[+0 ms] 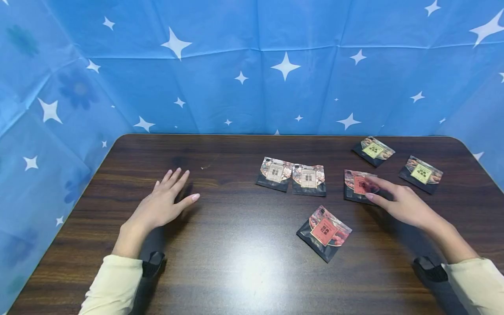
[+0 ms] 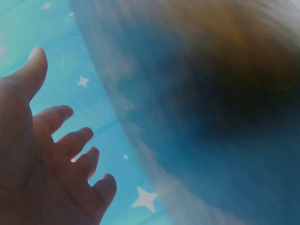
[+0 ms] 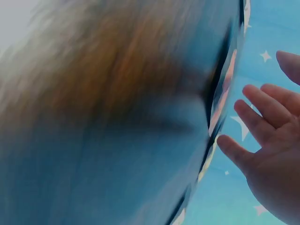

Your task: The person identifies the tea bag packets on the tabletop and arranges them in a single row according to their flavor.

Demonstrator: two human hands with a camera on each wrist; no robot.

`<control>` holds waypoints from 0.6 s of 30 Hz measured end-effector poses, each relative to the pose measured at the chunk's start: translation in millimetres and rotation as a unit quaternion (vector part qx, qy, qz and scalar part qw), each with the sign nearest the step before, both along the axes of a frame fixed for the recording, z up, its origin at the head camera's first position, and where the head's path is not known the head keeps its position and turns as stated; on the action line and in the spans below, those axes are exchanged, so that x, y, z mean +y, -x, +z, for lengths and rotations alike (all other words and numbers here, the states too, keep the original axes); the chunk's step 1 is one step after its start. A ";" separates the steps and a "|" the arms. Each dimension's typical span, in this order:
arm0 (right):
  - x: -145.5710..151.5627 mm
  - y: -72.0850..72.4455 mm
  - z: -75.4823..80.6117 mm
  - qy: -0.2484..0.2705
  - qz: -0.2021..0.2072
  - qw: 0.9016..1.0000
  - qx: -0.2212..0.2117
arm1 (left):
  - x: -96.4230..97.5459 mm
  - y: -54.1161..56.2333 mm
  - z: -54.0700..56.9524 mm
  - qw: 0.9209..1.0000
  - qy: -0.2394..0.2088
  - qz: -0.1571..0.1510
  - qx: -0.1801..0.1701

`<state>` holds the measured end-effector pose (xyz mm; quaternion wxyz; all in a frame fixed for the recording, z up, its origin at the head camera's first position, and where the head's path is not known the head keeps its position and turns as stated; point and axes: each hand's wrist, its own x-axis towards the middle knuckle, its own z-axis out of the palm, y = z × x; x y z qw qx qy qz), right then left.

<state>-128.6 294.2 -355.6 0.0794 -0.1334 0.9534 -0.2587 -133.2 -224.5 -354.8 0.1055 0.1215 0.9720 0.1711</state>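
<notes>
In the head view my left hand hovers over the left part of the table, fingers spread, holding nothing. Its spread fingers also show in the left wrist view. My right hand reaches over a black packet with a red label, thumb and fingers extended above its right side and partly covering it. In the right wrist view those fingers look apart from the packets. A second red-labelled packet lies turned at an angle, nearer the front. Farther back, two packets with beige labels lie side by side, a left one and a right one.
Two packets with yellow-green labels, one near the back edge and one farther right, lie beyond my right hand. The dark wood-grain table has a bright glare at the front. Blue star-patterned cloth hangs behind it.
</notes>
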 end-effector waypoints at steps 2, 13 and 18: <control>-3.7 2.5 -0.8 0.012 0.006 1.000 -0.005 | 6.1 4.2 1.5 1.000 -0.006 -0.008 0.000; -10.3 7.0 -3.6 0.009 0.007 0.998 -0.055 | 51.1 23.9 -1.5 0.995 -0.072 -0.075 0.010; -8.9 7.8 -4.0 0.003 0.001 0.998 -0.065 | 76.0 32.6 -4.1 0.990 -0.094 -0.103 0.008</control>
